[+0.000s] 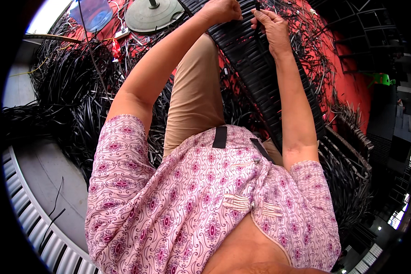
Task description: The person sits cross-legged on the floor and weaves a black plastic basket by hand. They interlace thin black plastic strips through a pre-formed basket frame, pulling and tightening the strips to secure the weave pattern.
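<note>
A long panel woven from flat black strips (249, 68) slants from the top centre down past my right forearm, beside my bent leg. Above its upper part my right hand (275, 33) is closed, thumb and fingertips pinching a narrow black strip (258, 6). My left hand (223, 10) is closed over the panel's left side near the top edge of the view. Its fingers are curled in, and whatever they hold is hidden.
Loose black strips (66, 75) are heaped at left and scattered over the red floor (355, 86). A round grey-green base with a post (153, 17), a blue translucent container (93, 17) and a red packet (117, 49) lie at upper left. Dark frames stand at right.
</note>
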